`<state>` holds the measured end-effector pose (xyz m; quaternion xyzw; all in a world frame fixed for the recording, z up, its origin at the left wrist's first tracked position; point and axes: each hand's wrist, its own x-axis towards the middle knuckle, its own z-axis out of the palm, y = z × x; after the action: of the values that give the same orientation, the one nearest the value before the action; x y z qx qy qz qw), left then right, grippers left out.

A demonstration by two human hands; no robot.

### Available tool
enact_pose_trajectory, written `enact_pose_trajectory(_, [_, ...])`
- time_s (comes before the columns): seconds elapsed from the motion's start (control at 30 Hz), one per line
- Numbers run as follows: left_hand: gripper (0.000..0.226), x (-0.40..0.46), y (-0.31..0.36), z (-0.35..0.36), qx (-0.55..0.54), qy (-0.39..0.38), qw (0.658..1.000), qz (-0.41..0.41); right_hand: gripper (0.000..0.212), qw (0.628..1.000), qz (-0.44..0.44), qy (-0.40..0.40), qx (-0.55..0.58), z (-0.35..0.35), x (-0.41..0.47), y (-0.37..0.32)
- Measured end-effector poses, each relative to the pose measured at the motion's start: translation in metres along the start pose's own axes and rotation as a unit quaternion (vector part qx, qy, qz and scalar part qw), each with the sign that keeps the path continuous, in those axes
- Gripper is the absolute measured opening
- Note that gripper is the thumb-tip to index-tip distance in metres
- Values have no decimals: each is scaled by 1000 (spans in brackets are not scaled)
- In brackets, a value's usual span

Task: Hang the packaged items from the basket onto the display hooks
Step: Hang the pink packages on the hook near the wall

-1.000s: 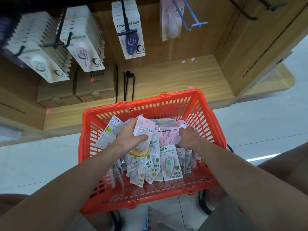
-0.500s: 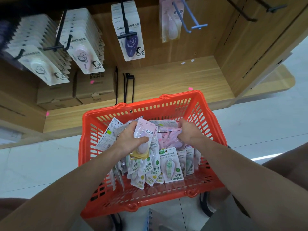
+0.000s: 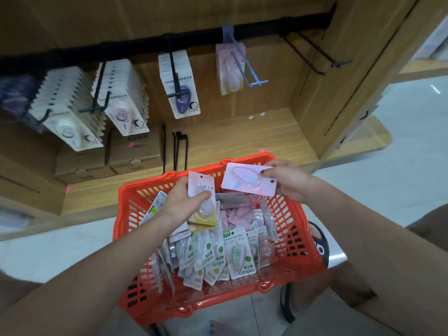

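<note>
Both hands are above the far end of the red basket (image 3: pixel 126 214), each with a packet. Left hand (image 3: pixel 180 204) grips a pink-and-yellow packet (image 3: pixel 202 202), thumb across its front, fingers curled behind; the packet stands roughly upright over the basket's far-left part, hang hole at the top. Right hand (image 3: pixel 288 179) pinches a pink packet (image 3: pixel 249 179) by its right end, holding it sideways and nearly flat just above the basket's far rim. The two packets are near each other, not touching.

The basket's near half holds a loose pile of green packets (image 3: pixel 238 253), most printed Campus; pink ones lie further back in the middle.

Display behind: a black rail across the wooden back panel (image 3: pixel 266 98) carries the hooks. A blue hook (image 3: pixel 244 66) holds a few pink packets (image 3: pixel 228 69) pushed back near the rail, its front length bare. Left of it a black hook (image 3: pixel 173 69) carries purple-tape packets (image 3: pixel 180 86), then two fuller rows of white packets (image 3: pixel 121 98) toward the left edge. Two bare black hooks (image 3: pixel 315 52) at the right end of the rail. Cardboard boxes (image 3: pixel 132 151) sit on the wooden shelf below the left rows
</note>
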<state>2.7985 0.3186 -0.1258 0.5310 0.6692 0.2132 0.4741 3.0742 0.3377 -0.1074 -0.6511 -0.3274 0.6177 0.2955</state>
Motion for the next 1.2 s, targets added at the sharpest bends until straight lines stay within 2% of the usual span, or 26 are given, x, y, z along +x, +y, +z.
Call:
enact_pose_trajectory(0.13, [30, -7, 37, -3, -78, -12, 996, 35, 18, 993, -9, -70, 92, -1, -26, -24])
enact_pose_trajectory(0.23, [17, -19, 65, -5, -126, -48, 989, 60, 25, 993, -30, -93, 72, 6, -42, -33])
enact_pose_trajectory(0.33, [20, -28, 79, -7, -152, -70, 984, 62, 29, 995, -46, -87, 19, 0, -54, -48])
enact_pose_trajectory(0.5, [35, -33, 86, -22, -141, -87, 985, 51, 26, 987, -73, -85, -114, -15, -72, -79])
enact_pose_trajectory(0.67, [26, -27, 86, -37, -140, -67, 987, 32, 33, 972, -100, -62, -205, -15, -74, -97])
enact_pose_trajectory(0.77, [20, -24, 86, -38, -142, -66, 987, 27, 31, 972, -87, -91, -201, -3, -73, -93])
enact_pose_trajectory(0.9, [25, -22, 74, -35, -92, -85, 991, 53, 23, 974, -126, -26, -185, 8, -58, -87])
enact_pose_trajectory(1.03, [30, -19, 73, -30, -48, -87, 992, 73, 13, 982, -149, 35, -110, 6, -47, -94])
enact_pose_trajectory(1.2, [32, -12, 72, -32, -29, -79, 994, 71, 10, 973, -154, -4, -172, 11, -44, -93])
